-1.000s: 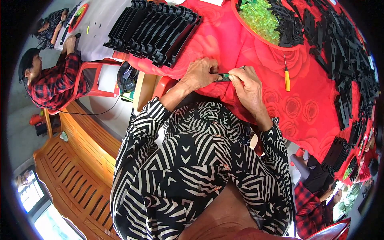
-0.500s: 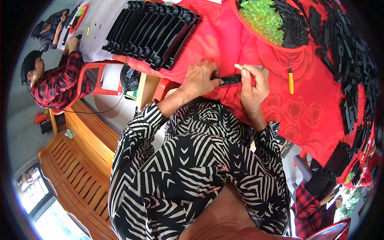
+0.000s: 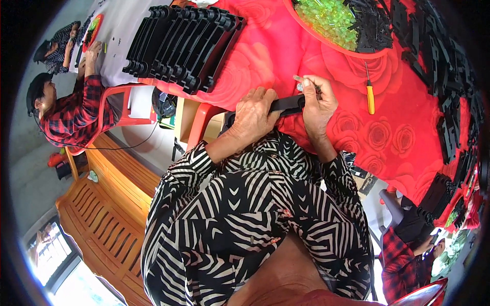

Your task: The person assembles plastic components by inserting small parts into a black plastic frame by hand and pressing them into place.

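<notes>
My left hand point(image 3: 253, 115) grips one end of a long black plastic piece point(image 3: 287, 103) held just above the red flowered tablecloth point(image 3: 408, 137). At the piece's other end, my right hand point(image 3: 317, 104) pinches a small pale green-and-clear part point(image 3: 301, 81) between thumb and fingertips. Both hands sit close together at the table's near edge, above my black-and-white striped sleeves.
A row of black plastic pieces point(image 3: 184, 43) stands stacked at the table's left. A red bowl point(image 3: 326, 43) holds green bits and black parts. A yellow-handled screwdriver point(image 3: 369, 94) lies to the right, and more black pieces point(image 3: 449, 102) ring the right rim. Other people sit at far left and lower right.
Both hands have lifted the black piece slightly up and away from my body. The right hand's fingers now pinch the small part at the piece's end.
</notes>
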Demonstrator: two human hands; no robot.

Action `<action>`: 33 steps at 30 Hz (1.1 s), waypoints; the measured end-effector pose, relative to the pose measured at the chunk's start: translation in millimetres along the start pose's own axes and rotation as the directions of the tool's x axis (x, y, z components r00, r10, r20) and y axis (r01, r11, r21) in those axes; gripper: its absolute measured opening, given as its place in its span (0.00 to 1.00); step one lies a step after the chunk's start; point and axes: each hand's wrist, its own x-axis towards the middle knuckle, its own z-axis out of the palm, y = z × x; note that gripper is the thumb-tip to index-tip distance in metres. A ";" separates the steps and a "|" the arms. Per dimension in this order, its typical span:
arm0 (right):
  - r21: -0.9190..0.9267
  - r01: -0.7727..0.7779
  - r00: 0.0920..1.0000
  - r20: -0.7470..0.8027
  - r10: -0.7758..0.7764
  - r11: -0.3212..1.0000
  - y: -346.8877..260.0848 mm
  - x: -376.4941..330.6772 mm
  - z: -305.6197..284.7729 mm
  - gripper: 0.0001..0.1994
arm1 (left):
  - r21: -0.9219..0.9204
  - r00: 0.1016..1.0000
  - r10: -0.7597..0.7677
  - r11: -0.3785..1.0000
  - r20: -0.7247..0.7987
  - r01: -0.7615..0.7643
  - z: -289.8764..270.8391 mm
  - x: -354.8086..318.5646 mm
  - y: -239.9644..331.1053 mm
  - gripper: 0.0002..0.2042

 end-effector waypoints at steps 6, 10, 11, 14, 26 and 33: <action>-0.010 -0.010 0.999 -0.037 0.010 1.000 -2.1 -2.2 1.6 0.04 | 0.018 0.999 -0.007 1.000 -0.034 0.008 2.0 -0.6 2.2 0.11; 0.007 -0.039 0.998 -0.041 0.039 0.999 -1.9 -3.4 1.7 0.04 | 0.047 0.999 -0.009 0.999 -0.037 0.010 3.8 -1.2 1.9 0.11; 0.003 -0.044 0.998 -0.043 0.044 0.999 -1.8 -3.7 2.3 0.04 | 0.047 0.999 -0.012 0.999 -0.034 0.014 4.0 -1.5 1.0 0.11; -0.006 -0.038 0.998 -0.042 0.038 0.999 -4.7 -3.4 1.9 0.04 | 0.064 0.999 -0.017 0.998 -0.037 0.020 3.8 -0.6 2.4 0.11; -0.114 -0.026 0.994 -0.108 0.014 0.993 -2.5 -3.8 8.1 0.03 | 0.039 0.997 -0.077 0.996 0.018 0.076 0.0 4.8 -3.2 0.11; -0.155 0.024 0.983 -0.175 -0.051 0.988 3.4 -0.8 12.9 0.02 | 0.063 0.999 0.020 0.998 0.029 -0.022 -3.3 7.1 -4.5 0.12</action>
